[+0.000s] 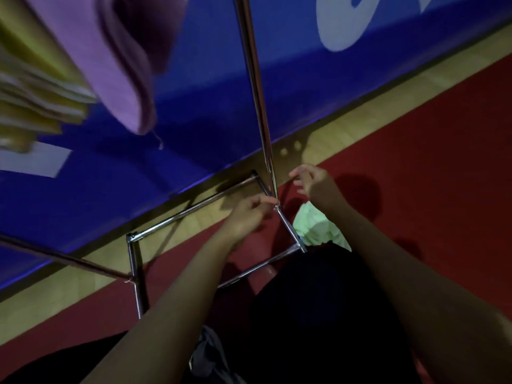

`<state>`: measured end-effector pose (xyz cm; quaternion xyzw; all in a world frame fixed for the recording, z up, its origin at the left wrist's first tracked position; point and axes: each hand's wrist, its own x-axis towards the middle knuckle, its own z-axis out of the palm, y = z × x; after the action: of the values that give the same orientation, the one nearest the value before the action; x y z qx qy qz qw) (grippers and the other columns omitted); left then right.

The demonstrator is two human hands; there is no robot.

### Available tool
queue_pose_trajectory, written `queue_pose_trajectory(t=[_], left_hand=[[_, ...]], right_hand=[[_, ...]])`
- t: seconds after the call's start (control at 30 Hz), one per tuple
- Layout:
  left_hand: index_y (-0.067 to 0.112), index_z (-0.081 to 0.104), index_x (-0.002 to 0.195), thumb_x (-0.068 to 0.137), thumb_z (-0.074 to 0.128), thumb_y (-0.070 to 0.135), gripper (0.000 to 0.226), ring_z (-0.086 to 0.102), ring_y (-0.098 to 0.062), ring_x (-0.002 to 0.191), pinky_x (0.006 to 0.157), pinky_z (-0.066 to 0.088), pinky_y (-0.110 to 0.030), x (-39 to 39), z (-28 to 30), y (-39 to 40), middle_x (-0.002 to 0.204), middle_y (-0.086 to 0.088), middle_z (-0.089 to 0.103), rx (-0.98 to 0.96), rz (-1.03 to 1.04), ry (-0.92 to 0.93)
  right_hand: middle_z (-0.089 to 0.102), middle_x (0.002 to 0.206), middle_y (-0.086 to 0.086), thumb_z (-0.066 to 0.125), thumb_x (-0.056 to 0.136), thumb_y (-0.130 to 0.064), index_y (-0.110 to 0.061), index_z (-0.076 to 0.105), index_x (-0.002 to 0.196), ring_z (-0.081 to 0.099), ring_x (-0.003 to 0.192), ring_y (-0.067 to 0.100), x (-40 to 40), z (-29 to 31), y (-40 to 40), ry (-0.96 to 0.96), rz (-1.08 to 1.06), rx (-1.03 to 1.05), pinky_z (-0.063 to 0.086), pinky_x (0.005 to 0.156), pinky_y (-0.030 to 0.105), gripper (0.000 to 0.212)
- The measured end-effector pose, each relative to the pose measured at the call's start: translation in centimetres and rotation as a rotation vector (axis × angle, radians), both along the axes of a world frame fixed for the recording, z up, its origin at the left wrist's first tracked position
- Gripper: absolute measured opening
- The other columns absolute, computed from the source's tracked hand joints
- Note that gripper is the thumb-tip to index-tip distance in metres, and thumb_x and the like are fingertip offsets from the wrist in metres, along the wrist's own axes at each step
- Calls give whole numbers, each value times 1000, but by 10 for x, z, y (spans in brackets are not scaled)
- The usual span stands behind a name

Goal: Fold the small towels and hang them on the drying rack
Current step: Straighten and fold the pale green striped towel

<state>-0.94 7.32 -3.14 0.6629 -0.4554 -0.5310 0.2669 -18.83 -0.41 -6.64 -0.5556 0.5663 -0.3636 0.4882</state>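
Two hands down low by the drying rack base, neither holding a towel. Left hand at centre frame, fingers loosely curled, tips near the frame joint; contact unclear through blur. Right hand at its 1 o'clock, fingers loosely curled and slightly apart, empty. Pale green towel lies crumpled on the red floor at 4 o'clock from the left hand, just beside the rack's lower bar. Purple towel already hangs at 10 o'clock of frame, yellow towels stacked at 9 o'clock from it. Grey cloth at 6 o'clock, near the person's body.

Likely step: fetch the green one. Pinch two adjacent corners, lift clear of the bar so it doesn't snag, shake flat, fold edge to edge, then drape with equal overhang beside the purple one.
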Motion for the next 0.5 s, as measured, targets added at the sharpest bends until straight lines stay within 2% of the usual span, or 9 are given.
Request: queue_pose_trajectory(t=[0.1, 0.13, 0.2, 0.23, 0.3, 0.33, 0.4, 0.43, 0.5], left_hand=[[29, 71, 104, 108, 47, 14, 29, 64, -14, 100, 75, 51, -25, -5, -44, -16, 107, 1, 68, 70, -45, 3], [28, 70, 105, 108, 46, 13, 29, 64, -13, 99, 73, 51, -23, -7, -58, -19, 107, 0, 67, 96, -65, 0], [24, 71, 110, 108, 45, 11, 29, 63, -12, 96, 74, 52, -22, -13, -86, -24, 107, -1, 68, 140, -89, 3], [20, 71, 112, 108, 45, 9, 29, 63, -13, 95, 79, 52, -25, -16, -99, -26, 106, -3, 69, 153, -91, 12], [14, 72, 112, 107, 44, 6, 29, 62, -16, 90, 83, 51, -30, -21, -124, -29, 101, -7, 69, 171, -98, 22], [14, 72, 110, 107, 44, 5, 30, 61, -17, 85, 80, 50, -31, -22, -136, -31, 97, -9, 67, 181, -104, 26], [19, 74, 101, 105, 44, 3, 34, 61, -17, 81, 75, 48, -31, -21, -160, -36, 95, -8, 68, 198, -110, 12], [25, 75, 96, 104, 44, 5, 38, 64, -17, 83, 75, 49, -31, -20, -170, -38, 96, -4, 71, 211, -108, -2], [33, 75, 92, 102, 45, 8, 40, 69, -16, 90, 77, 52, -33, -17, -186, -41, 99, 2, 75, 237, -111, -16]], right_hand=[[73, 102, 15, 51, 95, -30, -28, 69, 82, 64, 91, 24, -6, -50, -10, -7, -27, 64, 51, 92, 46, 23], [73, 105, 10, 51, 98, -26, -22, 73, 89, 63, 96, 19, -9, -65, -12, 26, -31, 83, 49, 95, 34, 24], [70, 106, 4, 48, 103, -11, -6, 75, 107, 60, 98, 12, -20, -100, -14, 180, -51, 147, 41, 80, 7, 28], [70, 102, 5, 47, 101, -6, -2, 74, 112, 60, 90, 12, -26, -121, -14, 250, -57, 164, 40, 73, 7, 29], [73, 94, 15, 51, 97, -3, 2, 74, 113, 60, 69, 17, -37, -167, -13, 359, -71, 172, 45, 66, 22, 28], [74, 100, 20, 52, 95, -6, 1, 74, 113, 64, 72, 22, -43, -191, -13, 411, -83, 188, 50, 71, 27, 29], [67, 125, 21, 53, 90, -19, -7, 73, 120, 65, 109, 36, -51, -228, -14, 500, -50, 287, 55, 93, 42, 38], [61, 133, 19, 53, 88, -20, -10, 71, 123, 59, 121, 36, -55, -242, -11, 571, 4, 297, 52, 100, 40, 41], [65, 120, 16, 54, 86, -5, -7, 75, 105, 66, 111, 31, -59, -256, -3, 704, 64, 6, 52, 95, 35, 29]])
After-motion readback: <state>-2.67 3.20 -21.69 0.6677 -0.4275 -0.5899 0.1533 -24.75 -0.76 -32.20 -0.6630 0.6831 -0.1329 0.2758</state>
